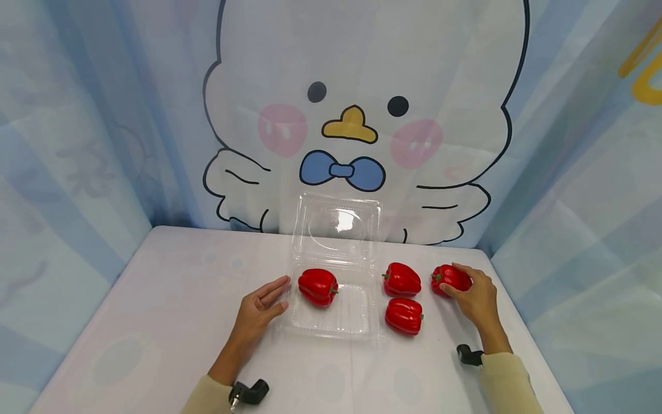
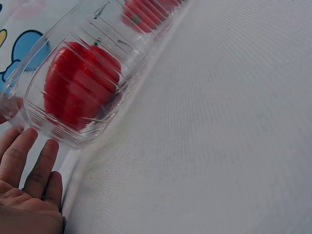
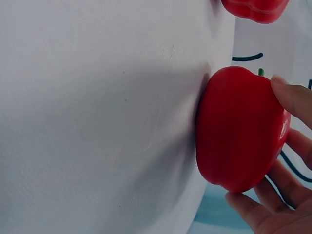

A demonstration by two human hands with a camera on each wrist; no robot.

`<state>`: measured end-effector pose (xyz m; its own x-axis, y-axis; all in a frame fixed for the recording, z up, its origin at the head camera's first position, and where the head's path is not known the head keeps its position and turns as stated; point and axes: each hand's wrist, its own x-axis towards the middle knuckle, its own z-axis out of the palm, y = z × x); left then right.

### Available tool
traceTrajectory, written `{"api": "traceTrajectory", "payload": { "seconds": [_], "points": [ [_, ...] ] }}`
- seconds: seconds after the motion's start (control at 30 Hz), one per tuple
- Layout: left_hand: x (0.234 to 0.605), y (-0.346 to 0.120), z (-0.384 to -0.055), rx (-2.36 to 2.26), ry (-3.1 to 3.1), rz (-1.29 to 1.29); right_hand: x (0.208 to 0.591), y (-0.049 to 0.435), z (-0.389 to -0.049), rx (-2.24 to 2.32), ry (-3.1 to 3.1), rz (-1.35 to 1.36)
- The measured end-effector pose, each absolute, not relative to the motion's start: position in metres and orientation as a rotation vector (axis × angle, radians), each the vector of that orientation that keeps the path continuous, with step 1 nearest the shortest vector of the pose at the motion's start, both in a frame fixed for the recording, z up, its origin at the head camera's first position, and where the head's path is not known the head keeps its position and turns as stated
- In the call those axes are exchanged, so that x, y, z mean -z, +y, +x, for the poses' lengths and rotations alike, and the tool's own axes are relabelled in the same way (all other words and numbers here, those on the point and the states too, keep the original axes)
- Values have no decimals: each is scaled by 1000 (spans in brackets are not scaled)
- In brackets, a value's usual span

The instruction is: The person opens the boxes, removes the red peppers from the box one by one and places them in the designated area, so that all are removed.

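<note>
A clear plastic clamshell container (image 1: pixel 336 325) stands with its lid (image 1: pixel 336 230) raised, and one red bell pepper (image 1: pixel 318 287) lies at the left inside it. My left hand (image 1: pixel 261 305) is at the container's left side, fingers extended; in the left wrist view, fingertips (image 2: pixel 30 136) meet or nearly meet the clear wall. On the table at the far right, my right hand (image 1: pixel 476 293) grips another red bell pepper (image 3: pixel 241 129) between thumb and fingers. The pepper appears to rest on the table, its green stem turned left in the head view.
Two more red bell peppers, a rear one (image 1: pixel 401 279) and a front one (image 1: pixel 404 315), lie between the container and my right hand. The white-covered table (image 1: pixel 170 322) meets a curtain (image 1: pixel 357 69) with a cartoon bird at the back. Curtains also hang on both sides.
</note>
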<state>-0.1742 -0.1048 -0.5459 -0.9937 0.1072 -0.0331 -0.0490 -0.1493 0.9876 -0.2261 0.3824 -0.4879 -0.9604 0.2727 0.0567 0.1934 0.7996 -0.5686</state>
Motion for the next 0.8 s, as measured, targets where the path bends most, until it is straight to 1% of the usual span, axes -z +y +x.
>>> {"api": "traceTrajectory", "payload": {
  "seconds": [0.47,0.8],
  "points": [
    [546,-104,-174,-2302,1993,78,484,383,-221,-910,-2848,-385],
    [545,-104,-174,-2292,2006,61,454,354,-210,-879,-2743,-299]
  ]
}}
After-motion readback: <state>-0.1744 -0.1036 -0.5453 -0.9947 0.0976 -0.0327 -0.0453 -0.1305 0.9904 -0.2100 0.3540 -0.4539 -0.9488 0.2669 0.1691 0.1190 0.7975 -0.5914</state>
